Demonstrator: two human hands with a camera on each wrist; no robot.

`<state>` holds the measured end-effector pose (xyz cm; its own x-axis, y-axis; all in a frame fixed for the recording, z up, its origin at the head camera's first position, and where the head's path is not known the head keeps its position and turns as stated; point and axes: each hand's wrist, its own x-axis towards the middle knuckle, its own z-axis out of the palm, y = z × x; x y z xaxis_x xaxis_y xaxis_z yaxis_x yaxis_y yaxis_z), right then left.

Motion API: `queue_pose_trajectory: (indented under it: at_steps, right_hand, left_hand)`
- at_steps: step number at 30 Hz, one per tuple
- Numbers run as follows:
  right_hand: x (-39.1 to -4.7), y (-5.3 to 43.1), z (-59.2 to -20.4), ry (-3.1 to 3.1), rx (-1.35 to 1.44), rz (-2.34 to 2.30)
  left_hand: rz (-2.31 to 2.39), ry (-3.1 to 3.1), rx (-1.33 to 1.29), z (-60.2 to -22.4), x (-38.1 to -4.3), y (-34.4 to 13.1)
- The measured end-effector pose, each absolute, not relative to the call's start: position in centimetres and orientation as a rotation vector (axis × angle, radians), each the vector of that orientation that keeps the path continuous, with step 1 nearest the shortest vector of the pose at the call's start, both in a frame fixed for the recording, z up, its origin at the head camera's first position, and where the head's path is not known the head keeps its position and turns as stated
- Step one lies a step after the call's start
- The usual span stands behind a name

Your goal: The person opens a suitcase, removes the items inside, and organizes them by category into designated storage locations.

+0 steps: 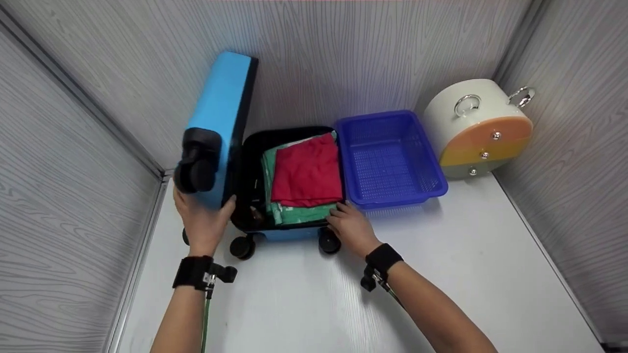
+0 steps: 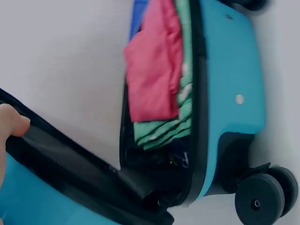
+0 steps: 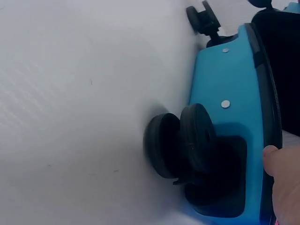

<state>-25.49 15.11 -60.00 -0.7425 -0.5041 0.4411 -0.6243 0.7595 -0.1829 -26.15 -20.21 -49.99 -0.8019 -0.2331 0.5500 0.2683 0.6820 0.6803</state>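
Note:
A blue hard-shell suitcase lies open on the white table. Its base (image 1: 289, 234) holds a folded red cloth (image 1: 306, 171) on top of green clothes (image 1: 294, 214). The lid (image 1: 221, 108) stands nearly upright at the left. My left hand (image 1: 206, 215) grips the lid's lower end just under its black wheel (image 1: 196, 169), thumb on the inner edge (image 2: 11, 124). At the base's near right corner my right hand (image 1: 346, 220) holds the rim beside the green clothes; its thumb (image 3: 276, 161) presses the black zip edge above a wheel (image 3: 180, 140).
An empty blue plastic basket (image 1: 390, 157) stands against the suitcase's right side. A white round pot (image 1: 478, 130) with orange, yellow and grey bands lies on its side in the back right corner. Grey panel walls enclose the table (image 1: 304, 304) on three sides.

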Motion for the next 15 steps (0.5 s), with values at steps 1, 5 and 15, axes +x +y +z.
queue_pose_trajectory:
  at_steps: [1, 5, 15]
  right_hand:
    - [-25.6, 15.1, -60.1, -2.567, 0.873, 0.457]
    - [-25.8, 15.1, -60.2, -2.539, 0.895, 0.510]
    - [-25.7, 14.7, -60.7, -2.529, 0.850, 0.552]
  left_hand:
    - [-1.092, -2.256, -0.014, -49.7, -26.2, -20.7]
    - [-1.322, -2.174, 0.048, -48.6, -25.6, -22.1]
    - [-1.698, -2.045, 0.276, -47.9, -23.7, -24.8]
